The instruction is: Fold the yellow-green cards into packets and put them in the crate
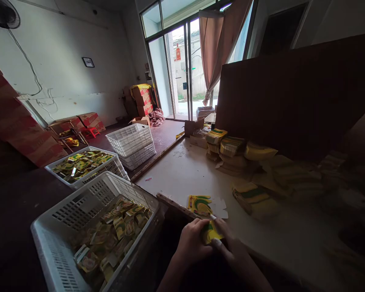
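Observation:
Both my hands meet at the table's near edge around a small yellow and green carton (212, 232). My left hand (192, 240) grips its left side, with the thumb and fingers closed on it. From the right, my right hand (228, 240) closes on the same carton, its thumb across the near face. Just beyond my fingers, flattened yellow and green cartons (200, 205) lie on the table, with white flaps (220, 207) sticking out to the right. Part of the held carton is hidden by my fingers.
Left of me stands a white plastic crate (51, 227) holding many yellow packets. Behind it are another filled crate (117, 166) and stacked crates (130, 140). Bundles of flat cartons (231, 147) lie along the back of the pale table (173, 174); another bundle (255, 196) lies nearer, to the right.

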### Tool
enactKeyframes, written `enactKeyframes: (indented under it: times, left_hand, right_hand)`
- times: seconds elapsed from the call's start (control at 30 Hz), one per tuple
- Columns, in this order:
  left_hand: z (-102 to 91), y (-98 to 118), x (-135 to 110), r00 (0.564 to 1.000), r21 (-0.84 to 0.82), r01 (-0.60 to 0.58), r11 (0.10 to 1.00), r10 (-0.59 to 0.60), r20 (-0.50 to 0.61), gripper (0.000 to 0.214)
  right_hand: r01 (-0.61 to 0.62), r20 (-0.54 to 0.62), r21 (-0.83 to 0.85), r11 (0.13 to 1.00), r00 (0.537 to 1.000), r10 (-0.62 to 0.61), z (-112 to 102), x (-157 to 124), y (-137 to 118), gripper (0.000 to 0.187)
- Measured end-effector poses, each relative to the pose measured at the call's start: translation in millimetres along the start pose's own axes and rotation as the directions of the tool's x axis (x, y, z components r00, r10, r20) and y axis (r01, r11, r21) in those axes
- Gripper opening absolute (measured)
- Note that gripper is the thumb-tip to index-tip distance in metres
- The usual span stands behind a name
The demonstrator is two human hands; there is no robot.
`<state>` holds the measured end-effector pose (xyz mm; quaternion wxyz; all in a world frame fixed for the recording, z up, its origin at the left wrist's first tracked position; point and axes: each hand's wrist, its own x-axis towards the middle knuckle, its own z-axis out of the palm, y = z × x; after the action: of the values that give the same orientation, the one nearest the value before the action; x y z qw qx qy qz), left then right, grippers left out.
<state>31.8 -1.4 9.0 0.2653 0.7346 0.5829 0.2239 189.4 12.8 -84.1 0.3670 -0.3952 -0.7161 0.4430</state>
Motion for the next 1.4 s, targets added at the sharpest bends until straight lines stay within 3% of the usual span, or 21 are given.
enactKeyframes:
  times: [0.13, 0.27, 0.43, 0.6, 0.73, 0.93, 1.1, 1.4]
  left_hand:
    - [-0.1, 0.7, 0.2, 1.0, 0.014, 0.023, 1.0, -0.023, 0.015, 0.062]
    - [0.5, -2.2, 0.3, 0.999, -0.031, 0.018, 0.999, -0.016, 0.05, 0.062]
    - [0.5, -5.8, 0.3, 1.0, -0.097, 0.006, 0.995, -0.006, -0.002, 0.062]
    - [-2.5, -10.8, 2.6, 0.994, -0.207, 0.0, 0.978, -0.022, -0.104, 0.065]
    - [-2.8, -12.8, 3.6, 0.995, -0.257, 0.021, 0.966, -0.044, -0.085, 0.069]
    - [0.4, -11.9, 3.4, 0.996, -0.278, 0.03, 0.96, -0.053, -0.074, 0.068]
    - [-4.0, -14.8, 4.0, 0.995, -0.288, 0.03, 0.957, -0.056, -0.081, 0.067]
    - [-18.7, -24.5, 5.4, 0.976, -0.315, 0.052, 0.948, -0.115, -0.185, 0.069]
  right_hand:
    - [-0.006, -0.083, 0.057, 0.998, 0.996, 0.01, 6.7, -2.1, 0.9, 0.076]
    - [-0.021, -0.206, 0.14, 0.99, 0.977, 0.049, 14.0, -2.6, -0.8, 0.08]
    - [0.03, -0.337, 0.324, 0.945, 0.938, 0.086, 13.0, -0.2, 1.5, 0.08]
    - [-0.096, -0.252, 0.373, 0.923, 0.947, 0.2, -3.1, -3.4, -3.2, 0.079]
    - [-0.124, -0.132, 0.311, 0.942, 0.976, 0.172, -10.6, -6.5, -11.0, 0.068]
    - [-0.032, -0.206, 0.262, 0.965, 0.974, 0.089, -1.1, -6.4, -6.1, 0.053]
    - [-0.097, -0.138, 0.222, 0.97, 0.982, 0.13, -6.6, -9.8, -14.2, 0.057]
    - [-0.124, -0.166, 0.162, 0.979, 0.975, 0.15, -8.2, -11.4, -19.8, 0.055]
